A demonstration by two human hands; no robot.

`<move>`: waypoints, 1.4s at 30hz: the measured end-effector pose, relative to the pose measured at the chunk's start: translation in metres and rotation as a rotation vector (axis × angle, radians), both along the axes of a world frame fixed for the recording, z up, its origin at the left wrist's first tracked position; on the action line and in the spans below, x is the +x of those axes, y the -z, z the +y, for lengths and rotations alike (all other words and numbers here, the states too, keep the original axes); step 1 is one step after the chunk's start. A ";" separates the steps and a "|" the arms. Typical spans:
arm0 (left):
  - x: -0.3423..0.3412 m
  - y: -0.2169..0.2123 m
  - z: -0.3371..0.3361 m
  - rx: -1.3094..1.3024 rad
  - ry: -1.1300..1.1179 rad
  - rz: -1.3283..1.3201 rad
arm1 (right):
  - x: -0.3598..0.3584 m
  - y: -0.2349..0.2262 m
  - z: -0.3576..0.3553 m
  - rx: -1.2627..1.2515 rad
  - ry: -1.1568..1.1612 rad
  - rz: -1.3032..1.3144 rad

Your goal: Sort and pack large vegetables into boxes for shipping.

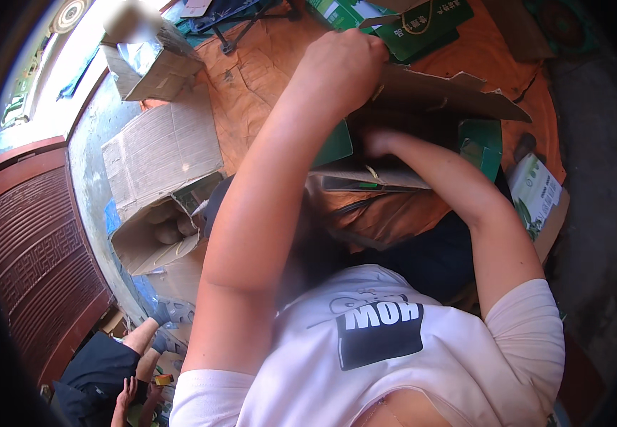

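Note:
An open cardboard box [458, 99], green on its outer sides, stands in front of me with its inside in deep shade. My left hand [344, 67] is closed at the far left edge of its raised brown flap, fingers curled and partly turned away from view. Down inside the box is my right hand [378, 141], near the left inner wall. Shadow hides its fingers, so what they touch cannot be made out. A yellowish cord handle [372, 173] shows on the near side of the box.
An orange sheet [244, 78] covers the floor. To the left, an open carton [159, 235] holds several round brownish things. Green boxes [422, 32] lie at the far side, and a white-and-green box [536, 192] stands right. Another person [102, 377] is at lower left.

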State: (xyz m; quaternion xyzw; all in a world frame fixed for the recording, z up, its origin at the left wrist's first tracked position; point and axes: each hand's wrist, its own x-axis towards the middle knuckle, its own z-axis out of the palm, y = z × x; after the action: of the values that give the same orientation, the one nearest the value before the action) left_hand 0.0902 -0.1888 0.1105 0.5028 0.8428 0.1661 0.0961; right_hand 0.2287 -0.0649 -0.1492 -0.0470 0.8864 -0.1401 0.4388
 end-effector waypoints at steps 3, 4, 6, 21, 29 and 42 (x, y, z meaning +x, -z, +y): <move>0.000 -0.002 0.002 -0.030 0.018 -0.040 | -0.010 -0.012 -0.006 0.030 -0.150 -0.150; 0.002 -0.002 0.002 -0.028 0.007 -0.054 | -0.014 -0.026 -0.006 0.052 -0.265 -0.300; 0.002 -0.001 0.001 -0.035 -0.023 -0.085 | -0.009 -0.060 -0.001 -0.043 -0.078 -0.178; 0.040 -0.014 0.017 0.076 0.031 -0.035 | 0.366 -0.184 0.221 0.115 1.424 1.295; 0.041 0.003 0.023 0.033 -0.018 -0.074 | 0.709 -0.128 0.347 0.236 2.369 1.092; 0.053 -0.033 0.025 -0.115 -0.087 -0.044 | 0.630 -0.076 0.309 -0.262 2.341 0.930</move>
State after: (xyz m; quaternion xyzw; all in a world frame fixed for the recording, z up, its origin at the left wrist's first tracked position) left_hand 0.1429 -0.1637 0.1438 0.4555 0.8697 0.1324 0.1363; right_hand 0.8584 0.2438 -0.0731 0.6752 0.4471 -0.4999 -0.3072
